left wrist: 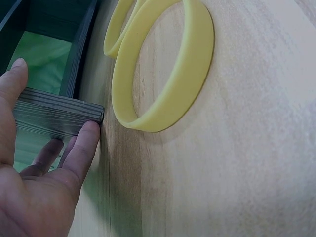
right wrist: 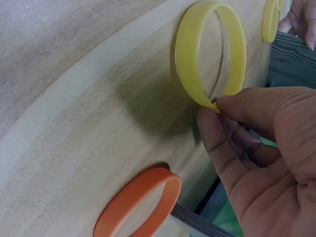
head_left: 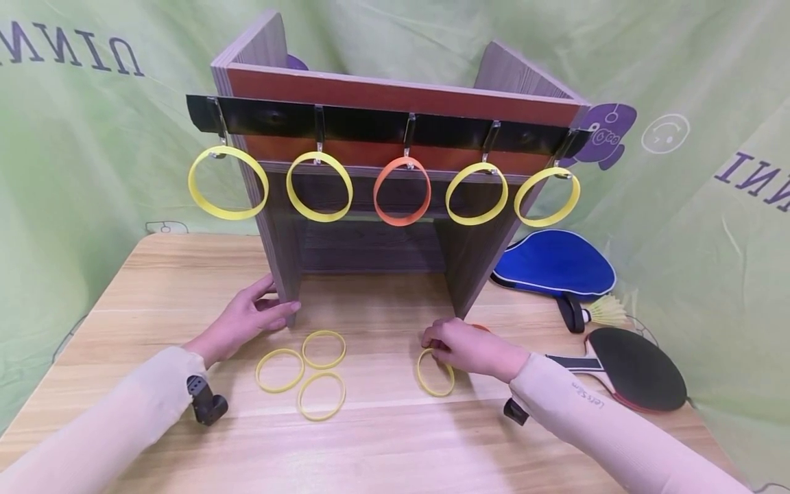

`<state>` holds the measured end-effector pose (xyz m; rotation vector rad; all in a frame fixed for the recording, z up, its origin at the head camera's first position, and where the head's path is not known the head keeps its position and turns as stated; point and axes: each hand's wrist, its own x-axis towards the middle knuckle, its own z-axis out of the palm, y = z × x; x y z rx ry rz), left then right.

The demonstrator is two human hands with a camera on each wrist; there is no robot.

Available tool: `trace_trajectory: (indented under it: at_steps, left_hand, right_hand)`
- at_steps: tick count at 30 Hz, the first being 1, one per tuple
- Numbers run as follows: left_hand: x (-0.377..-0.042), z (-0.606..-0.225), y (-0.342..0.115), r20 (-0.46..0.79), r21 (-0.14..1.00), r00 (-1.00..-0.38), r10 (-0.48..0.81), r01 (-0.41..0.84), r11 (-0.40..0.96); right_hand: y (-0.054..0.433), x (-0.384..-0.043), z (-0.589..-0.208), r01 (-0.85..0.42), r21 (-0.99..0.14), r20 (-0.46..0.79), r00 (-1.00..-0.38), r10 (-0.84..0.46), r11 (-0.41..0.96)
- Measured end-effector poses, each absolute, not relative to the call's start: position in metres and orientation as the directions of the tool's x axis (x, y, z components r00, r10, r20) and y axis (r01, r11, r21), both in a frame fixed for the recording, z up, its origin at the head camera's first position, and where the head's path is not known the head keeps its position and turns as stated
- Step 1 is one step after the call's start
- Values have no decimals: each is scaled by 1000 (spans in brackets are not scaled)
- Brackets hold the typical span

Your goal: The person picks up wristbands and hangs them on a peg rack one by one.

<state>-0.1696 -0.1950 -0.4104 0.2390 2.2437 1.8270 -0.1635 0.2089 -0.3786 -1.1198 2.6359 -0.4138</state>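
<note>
Left hand gripping grained panel, right hand pinching smooth yellow ring; woodgrain tabletop

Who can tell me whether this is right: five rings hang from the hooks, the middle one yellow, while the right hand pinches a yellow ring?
Not quite: the middle hanging ring is orange, not yellow, as the head view shows. The rest stands: five hang from the hooks, and the right hand pinches a yellow ring.

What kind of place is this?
Perhaps a small filming corner, though I can't be sure: a wooden table stands before hanging green cloth, and a black camera sits at the person's left wrist.
</note>
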Motion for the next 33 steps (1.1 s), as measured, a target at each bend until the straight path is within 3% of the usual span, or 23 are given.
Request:
trace_trajectory:
  at_steps: [5,10,18,23,33]
  left_hand:
    - [-170,-411,-194,-79,979,-958,275,-23,201]
    - [-169,-412,-195,-74,980,-959,274,-19,200]
    - [-170,-412,-196,-77,978,-959,274,-19,208]
    - [-169,-412,-195,-73,978,-959,273,-15,206]
    - [-168,-414,-194,-35,975,-965,260,24,221]
  right_hand:
    - [210,-165,-374,-631,-469,-81,-666,-742,618]
    - [204,-166,-368,-525,-629,-102,-675,-730,574]
    - [176,-158,-351,-191,-892,-175,-692,-701,411]
    - [154,-153,-326,-78,-948,-166,-707,-687,310]
    - [117,-138,-266,-103,-988,-2,-734,-679,113]
